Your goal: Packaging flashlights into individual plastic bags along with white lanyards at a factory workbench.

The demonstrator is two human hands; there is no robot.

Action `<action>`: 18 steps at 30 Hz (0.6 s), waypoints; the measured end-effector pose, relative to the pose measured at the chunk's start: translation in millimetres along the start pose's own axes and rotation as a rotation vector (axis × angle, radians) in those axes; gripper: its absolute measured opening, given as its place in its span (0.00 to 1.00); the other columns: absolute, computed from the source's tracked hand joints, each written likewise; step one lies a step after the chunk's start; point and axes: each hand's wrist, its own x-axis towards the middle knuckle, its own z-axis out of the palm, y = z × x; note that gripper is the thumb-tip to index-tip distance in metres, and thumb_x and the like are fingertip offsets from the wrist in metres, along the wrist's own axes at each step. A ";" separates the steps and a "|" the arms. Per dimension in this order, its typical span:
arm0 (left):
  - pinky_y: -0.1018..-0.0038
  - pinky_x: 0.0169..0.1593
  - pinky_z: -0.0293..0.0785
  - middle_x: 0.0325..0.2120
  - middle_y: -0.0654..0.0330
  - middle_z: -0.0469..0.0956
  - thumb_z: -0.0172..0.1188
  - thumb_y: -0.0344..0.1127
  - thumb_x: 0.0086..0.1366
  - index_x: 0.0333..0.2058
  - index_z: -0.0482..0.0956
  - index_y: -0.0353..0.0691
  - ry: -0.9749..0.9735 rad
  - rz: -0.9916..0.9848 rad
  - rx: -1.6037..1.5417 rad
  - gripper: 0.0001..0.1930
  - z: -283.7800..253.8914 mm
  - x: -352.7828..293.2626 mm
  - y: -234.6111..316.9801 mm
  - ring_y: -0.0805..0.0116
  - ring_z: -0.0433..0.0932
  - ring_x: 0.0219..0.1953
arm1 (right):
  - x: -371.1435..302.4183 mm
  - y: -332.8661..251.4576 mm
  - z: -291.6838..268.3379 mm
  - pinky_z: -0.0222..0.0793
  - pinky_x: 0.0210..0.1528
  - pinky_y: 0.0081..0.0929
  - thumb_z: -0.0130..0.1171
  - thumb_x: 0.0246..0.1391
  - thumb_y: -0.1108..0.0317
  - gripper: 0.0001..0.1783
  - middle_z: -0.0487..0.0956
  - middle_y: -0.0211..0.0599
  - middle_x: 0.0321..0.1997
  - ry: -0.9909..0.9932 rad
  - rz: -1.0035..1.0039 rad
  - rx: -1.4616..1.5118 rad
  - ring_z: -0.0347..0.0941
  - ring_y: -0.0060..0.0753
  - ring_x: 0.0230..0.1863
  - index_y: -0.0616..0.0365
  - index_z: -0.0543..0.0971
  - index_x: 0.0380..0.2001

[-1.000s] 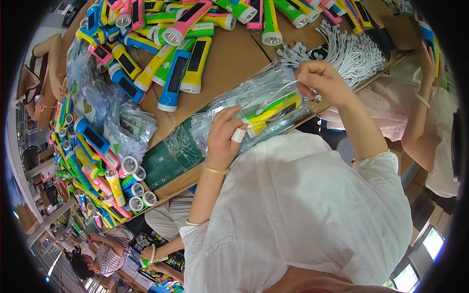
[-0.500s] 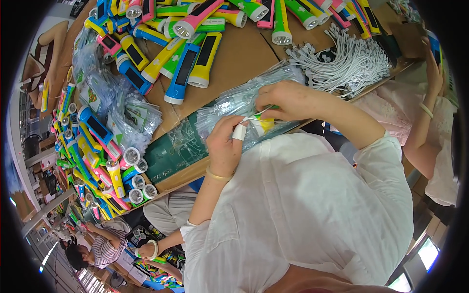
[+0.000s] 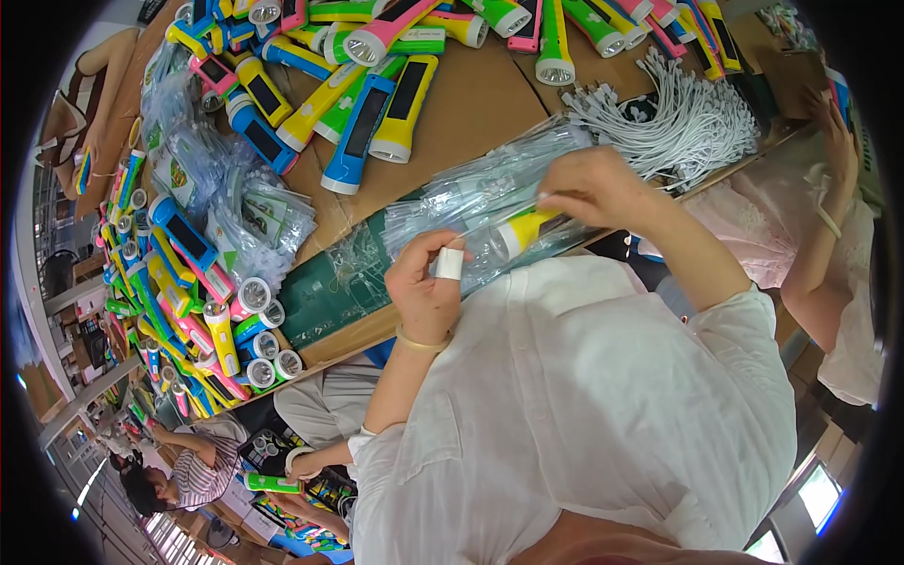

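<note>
A: Nearest first: what is the left hand (image 3: 426, 287) doing, just left of the frame's centre?
B: Its fingers are curled inward, one wearing a white tape-like wrap (image 3: 449, 264); I can't tell whether they pinch any film

A: And the yellow-bodied flashlight with a flared white head (image 3: 516, 234)?
B: A little right of centre, lying tilted, white end toward the left hand, among clear, glossy, flat plastic bags (image 3: 471, 200); whether it's inside one I can't make out. The right hand (image 3: 595, 188) bends over its other end, fingers drawn narrow; I can't tell if they grip it

A: How would it handle?
B: Stiff and fairly light, I'd judge, probably smooth plastic. I'd hold it round the yellow barrel and spare the lens. The bags look limp and slippery, so pinch one by its edge

A: Farther off?
B: Thin white cables with small plugs (image 3: 702, 127) heap at upper right. Bare green counter (image 3: 320, 306) shows left of centre. Beyond, blue, pink, green and yellow plastic flashlights (image 3: 362, 132) pile along the top; they'd likely roll if knocked
</note>
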 end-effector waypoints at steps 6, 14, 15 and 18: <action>0.75 0.43 0.77 0.34 0.57 0.83 0.60 0.25 0.69 0.41 0.82 0.32 -0.101 -0.078 0.040 0.05 -4.7 20.2 -11.1 0.70 0.83 0.37 | -41.6 36.7 -36.3 0.69 0.36 0.29 0.66 0.58 0.66 0.11 0.76 0.38 0.30 0.104 0.160 0.154 0.74 0.33 0.33 0.65 0.82 0.34; 0.60 0.47 0.71 0.40 0.56 0.78 0.69 0.35 0.59 0.44 0.83 0.39 -0.207 0.536 0.894 0.15 32.0 48.9 -6.2 0.53 0.74 0.44 | -19.2 65.4 -150.9 0.62 0.20 0.16 0.54 0.72 0.60 0.11 0.75 0.26 0.24 0.760 0.619 0.349 0.71 0.16 0.18 0.57 0.76 0.41; 0.59 0.49 0.70 0.41 0.57 0.78 0.69 0.35 0.58 0.44 0.83 0.40 -0.236 0.549 0.923 0.15 35.9 50.4 -12.9 0.53 0.74 0.44 | -9.7 74.8 -174.7 0.64 0.20 0.17 0.53 0.72 0.59 0.12 0.77 0.28 0.24 0.832 0.694 0.278 0.73 0.18 0.18 0.58 0.76 0.41; 0.56 0.52 0.68 0.42 0.57 0.78 0.68 0.35 0.56 0.43 0.83 0.40 -0.293 0.583 0.934 0.15 46.8 59.9 -25.0 0.53 0.74 0.46 | -23.7 176.1 -267.8 0.75 0.29 0.25 0.54 0.71 0.59 0.16 0.83 0.38 0.32 1.119 0.580 -0.023 0.81 0.28 0.25 0.62 0.77 0.50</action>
